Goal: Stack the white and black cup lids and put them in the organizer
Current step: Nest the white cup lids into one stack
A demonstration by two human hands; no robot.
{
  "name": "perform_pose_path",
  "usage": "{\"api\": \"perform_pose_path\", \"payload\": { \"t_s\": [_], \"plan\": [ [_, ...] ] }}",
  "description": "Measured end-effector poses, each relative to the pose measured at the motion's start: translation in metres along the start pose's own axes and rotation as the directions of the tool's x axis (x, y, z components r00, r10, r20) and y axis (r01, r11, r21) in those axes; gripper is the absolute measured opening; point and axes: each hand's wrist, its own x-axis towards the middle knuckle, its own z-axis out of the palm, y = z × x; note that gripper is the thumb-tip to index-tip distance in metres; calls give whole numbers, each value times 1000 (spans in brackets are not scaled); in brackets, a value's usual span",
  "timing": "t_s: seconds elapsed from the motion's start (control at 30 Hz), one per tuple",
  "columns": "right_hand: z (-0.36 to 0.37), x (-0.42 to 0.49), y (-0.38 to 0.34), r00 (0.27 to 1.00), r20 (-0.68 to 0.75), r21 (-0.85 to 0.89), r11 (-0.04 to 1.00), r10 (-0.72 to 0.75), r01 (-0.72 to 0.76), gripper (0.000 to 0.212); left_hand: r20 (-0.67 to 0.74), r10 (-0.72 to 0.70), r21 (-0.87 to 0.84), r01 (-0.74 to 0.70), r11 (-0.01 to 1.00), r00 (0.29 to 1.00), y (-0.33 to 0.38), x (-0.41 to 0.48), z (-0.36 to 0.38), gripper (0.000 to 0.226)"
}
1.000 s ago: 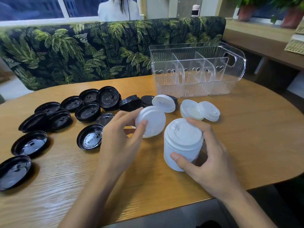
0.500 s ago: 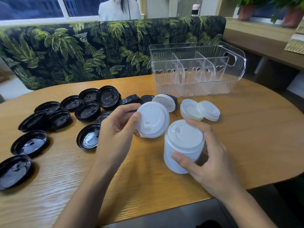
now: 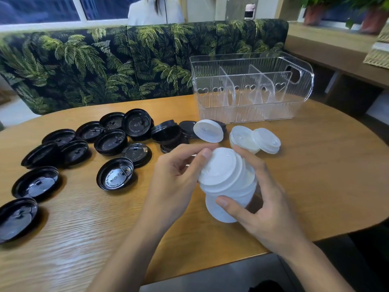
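Gripping the stack of white lids in the right hand, thumb on the near side, fingers curled round the back. Pinching one more white lid by its rim with the left hand, tilted and touching the stack's top. All over a wooden table; can't tell if resting on it. Clear organizer at the far side, dividers upright. Bunch of black lids scattered to the left, mostly upside down, some overlapping. Three loose white lids just in front of the organizer.
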Motion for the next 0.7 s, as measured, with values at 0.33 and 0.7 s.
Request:
{"api": "perform_pose_path", "payload": {
  "t_s": [0.33, 0.7],
  "plan": [
    [0, -1, -2, 999, -28, 40, 999, 17, -16, 82, 162, 10, 161, -36, 986, 987, 12, -7, -5, 62],
    [1, 0, -4, 1000, -15, 87, 996, 22, -20, 87, 117, 132, 25, -135, 990, 984, 16, -6, -8, 71]
  ]
}}
